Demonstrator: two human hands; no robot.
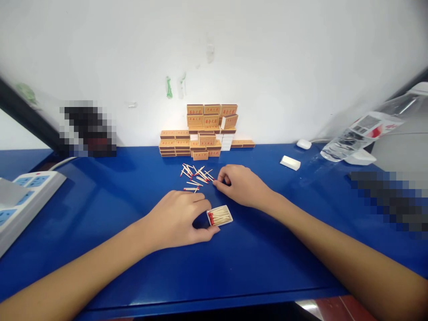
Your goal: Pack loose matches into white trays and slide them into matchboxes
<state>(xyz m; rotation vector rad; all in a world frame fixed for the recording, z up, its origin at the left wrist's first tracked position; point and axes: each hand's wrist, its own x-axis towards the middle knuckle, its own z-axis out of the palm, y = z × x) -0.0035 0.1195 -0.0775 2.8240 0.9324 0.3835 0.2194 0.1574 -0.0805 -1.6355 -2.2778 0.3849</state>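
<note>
My left hand [182,218] has its thumb and fingers on the sides of a small white matchbox tray [230,218], which lies on the blue table and holds several red-tipped matches [220,215]. Beyond it, my right hand [239,183] pinches a match at the right edge of a loose pile of matches [197,173]. Behind the pile, orange matchboxes [211,121] are stacked against the white wall. One box [230,121] in the stack sits at an angle.
On the blue table [261,267] a white matchbox sleeve or block [290,162] and a small white case [304,144] lie at the back right. A clear bottle [361,129] leans farther right. A white power strip [40,191] lies at the left. Dark pixelated objects stand on both sides.
</note>
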